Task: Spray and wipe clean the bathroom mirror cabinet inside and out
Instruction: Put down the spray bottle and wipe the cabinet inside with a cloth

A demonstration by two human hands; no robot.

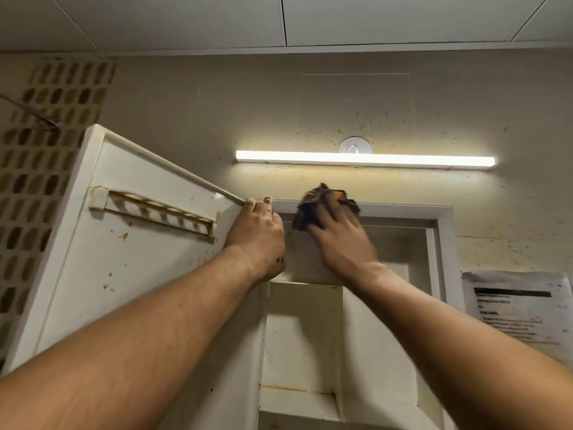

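Note:
The white mirror cabinet (446, 243) hangs on the wall with its door (130, 274) swung open to the left, the stained inner face towards me. My left hand (257, 237) grips the top corner of the open door near the hinge. My right hand (338, 234) presses a dark brown cloth (313, 203) against the cabinet's upper front edge; the hand is blurred. Inside, pale shelves and a divider (304, 336) show below my arms. No spray bottle is in view.
A lit tube lamp (366, 158) runs along the spotted wall just above the cabinet. A slotted holder rail (155, 212) is fixed to the door's inner face. A printed notice (524, 308) is stuck to the wall at the right. Mosaic tiles (46, 150) cover the left wall.

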